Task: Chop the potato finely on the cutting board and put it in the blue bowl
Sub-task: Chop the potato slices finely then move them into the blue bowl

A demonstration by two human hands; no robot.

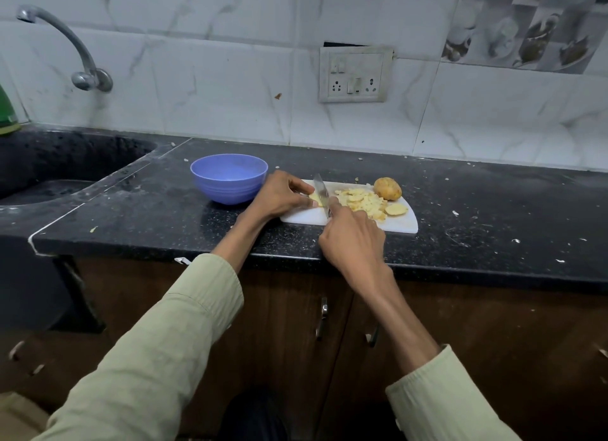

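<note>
Potato half-chopped on the white board

Knife (321, 192) work was under way on the cutting board (399, 225), which lay on the black counter (493, 217). The right hand (353, 240) was curled around the knife handle, which the hand hid, and the blade pointed toward 12 o'clock, standing across a pale potato piece (314, 198). The left hand (283, 195), at 9 o'clock from the blade, pinched that piece between bent fingertips and thumb, pressing it down on the board.

At 3 o'clock from the knife lay a heap of chopped potato (362, 202), yellowish and in small uneven bits, spread over the middle of the board. At the heap's 4 o'clock edge lay a flat potato slice (395, 209), cut face up. An unpeeled potato chunk (387, 188) with brown skin sat at the board's far right, at 1 o'clock from the heap and just beside it.

At 9 o'clock from the board stood the blue bowl (228, 179), just beside the left hand; no potato showed inside it. Farther toward 9 o'clock the dark sink (59, 164) was sunk into the counter, with a curved metal tap (65, 42) on the marble-tiled wall above. A switch and socket plate (355, 75) was on the wall at 12 o'clock from the board. Small white scraps dotted the counter at 3 o'clock.
</note>
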